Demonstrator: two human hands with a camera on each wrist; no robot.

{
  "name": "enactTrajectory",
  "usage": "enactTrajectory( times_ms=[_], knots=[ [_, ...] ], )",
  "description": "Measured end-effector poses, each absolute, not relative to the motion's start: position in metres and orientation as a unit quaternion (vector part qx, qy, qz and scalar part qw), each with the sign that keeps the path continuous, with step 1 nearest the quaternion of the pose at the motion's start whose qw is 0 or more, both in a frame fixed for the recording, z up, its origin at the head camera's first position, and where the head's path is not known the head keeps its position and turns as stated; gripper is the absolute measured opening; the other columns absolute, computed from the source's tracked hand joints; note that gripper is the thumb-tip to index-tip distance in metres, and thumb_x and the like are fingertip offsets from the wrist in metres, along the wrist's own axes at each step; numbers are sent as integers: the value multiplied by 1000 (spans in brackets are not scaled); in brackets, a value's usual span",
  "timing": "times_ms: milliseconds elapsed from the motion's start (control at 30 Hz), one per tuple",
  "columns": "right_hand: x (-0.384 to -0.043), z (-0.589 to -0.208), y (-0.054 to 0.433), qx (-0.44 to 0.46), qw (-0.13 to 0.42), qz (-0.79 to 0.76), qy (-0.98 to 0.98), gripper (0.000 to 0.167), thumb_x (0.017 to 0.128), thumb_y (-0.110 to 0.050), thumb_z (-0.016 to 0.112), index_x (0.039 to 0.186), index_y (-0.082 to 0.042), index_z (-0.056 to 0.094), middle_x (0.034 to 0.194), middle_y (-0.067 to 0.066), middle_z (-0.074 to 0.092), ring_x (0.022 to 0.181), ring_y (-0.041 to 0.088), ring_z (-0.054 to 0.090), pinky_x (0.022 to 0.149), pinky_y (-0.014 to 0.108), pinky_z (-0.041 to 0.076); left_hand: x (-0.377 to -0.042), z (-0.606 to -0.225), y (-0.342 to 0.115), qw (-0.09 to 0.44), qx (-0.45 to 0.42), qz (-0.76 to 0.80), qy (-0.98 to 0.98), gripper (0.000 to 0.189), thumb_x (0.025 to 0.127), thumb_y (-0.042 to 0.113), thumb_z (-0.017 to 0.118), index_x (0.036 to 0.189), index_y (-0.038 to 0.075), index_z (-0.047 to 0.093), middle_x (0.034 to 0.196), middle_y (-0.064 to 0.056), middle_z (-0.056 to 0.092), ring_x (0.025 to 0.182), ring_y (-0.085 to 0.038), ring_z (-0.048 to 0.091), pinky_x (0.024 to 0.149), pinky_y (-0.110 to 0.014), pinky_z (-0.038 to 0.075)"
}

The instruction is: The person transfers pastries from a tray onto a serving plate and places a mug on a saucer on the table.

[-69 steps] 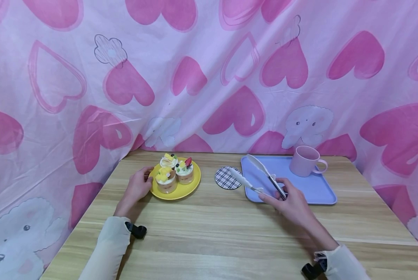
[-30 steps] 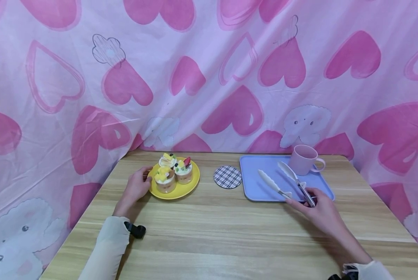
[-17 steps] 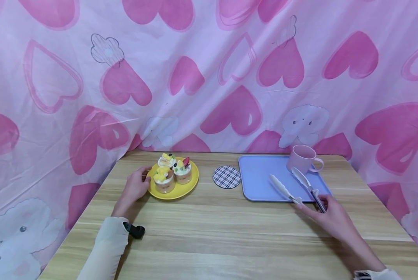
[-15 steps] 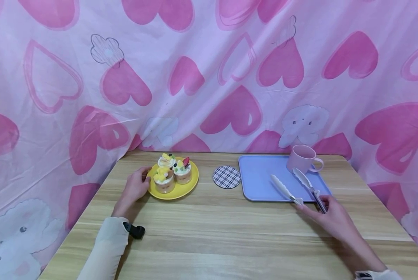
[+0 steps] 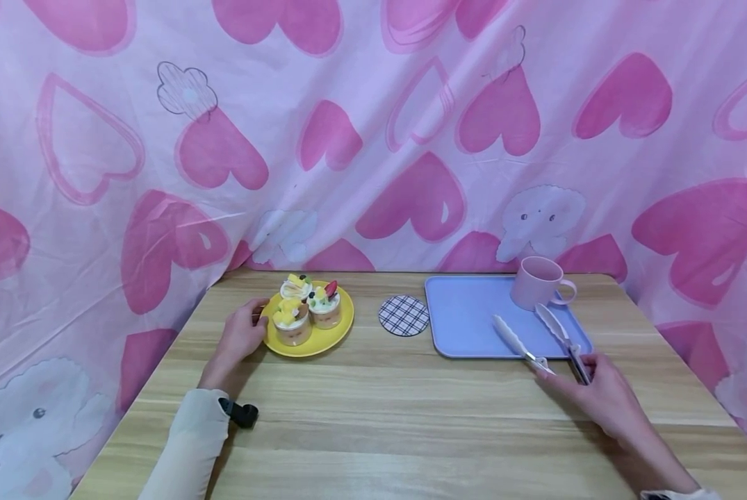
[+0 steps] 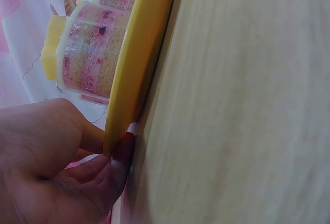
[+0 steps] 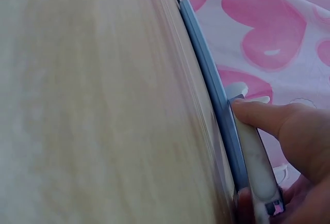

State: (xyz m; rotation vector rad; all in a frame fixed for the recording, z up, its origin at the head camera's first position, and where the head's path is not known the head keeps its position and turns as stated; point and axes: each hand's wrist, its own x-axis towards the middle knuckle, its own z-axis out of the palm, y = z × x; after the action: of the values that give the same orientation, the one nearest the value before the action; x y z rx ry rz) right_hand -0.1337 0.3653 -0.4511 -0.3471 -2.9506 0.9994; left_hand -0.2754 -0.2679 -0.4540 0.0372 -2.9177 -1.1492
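My left hand (image 5: pixel 240 333) pinches the left rim of a yellow plate (image 5: pixel 332 339), thumb on top and fingers under the edge in the left wrist view. Three clear cups of layered cake (image 6: pixel 95 48), topped with cream and fruit, stand on that plate. In my right hand (image 5: pixel 604 396) is a pair of tongs (image 5: pixel 513 338) with white tips and metal arms (image 7: pixel 255 157). Its tips are spread apart with nothing between them, over the right part of a blue tray (image 5: pixel 463 326). A pink mug (image 5: pixel 534 285) stands on the tray's far right, just beyond the tips.
A round checked coaster (image 5: pixel 403 316) lies between the plate and the tray. All rest on a wooden table (image 5: pixel 373 423). Behind hangs a pink curtain (image 5: pixel 348 62) with hearts, meeting the table's back edge.
My right hand has moved right and nearer to me with the tongs, from above the tray's left edge to its right part. The left hand keeps its grip on the plate.
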Motion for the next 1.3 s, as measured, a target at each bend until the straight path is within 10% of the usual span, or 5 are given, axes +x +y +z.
enactTrajectory(
  times_ms=[267,467,667,933,1300],
  knots=[
    [-132,-448,366,-119,-37,280,-952,94,87,-76,76,116,8,46,91,17,52,83,29,58,60,34,46,-276,-453,-267,1,13,-365,-931,51,110,5,48,160,-3,45,155,-32,55,143,-46,55,116,-57,53],
    [-133,-449,365,-103,-37,251,-962,129,88,-78,72,154,20,22,136,48,51,111,53,61,87,62,58,-275,-452,-267,2,12,-364,-931,51,110,5,48,160,-3,45,155,-32,55,143,-45,55,116,-57,54],
    [-135,-447,365,-102,-59,245,-962,138,89,-81,68,165,16,5,152,50,35,121,59,54,97,77,52,-275,-451,-267,8,10,-357,-934,51,109,6,48,159,-3,46,153,-32,56,142,-45,56,117,-57,53],
    [-138,-442,369,-107,-36,262,-958,95,91,-78,69,121,8,41,90,15,47,79,27,54,58,34,41,-274,-450,-269,29,8,-350,-936,49,108,5,51,156,-4,51,146,-30,62,135,-44,61,110,-55,58],
    [-162,-434,389,-45,44,253,-965,102,102,-59,68,146,28,38,106,41,64,90,45,66,69,48,62,-269,-425,-266,146,8,-394,-907,41,107,7,53,146,0,63,140,-22,69,128,-40,65,109,-56,58]
  ],
)
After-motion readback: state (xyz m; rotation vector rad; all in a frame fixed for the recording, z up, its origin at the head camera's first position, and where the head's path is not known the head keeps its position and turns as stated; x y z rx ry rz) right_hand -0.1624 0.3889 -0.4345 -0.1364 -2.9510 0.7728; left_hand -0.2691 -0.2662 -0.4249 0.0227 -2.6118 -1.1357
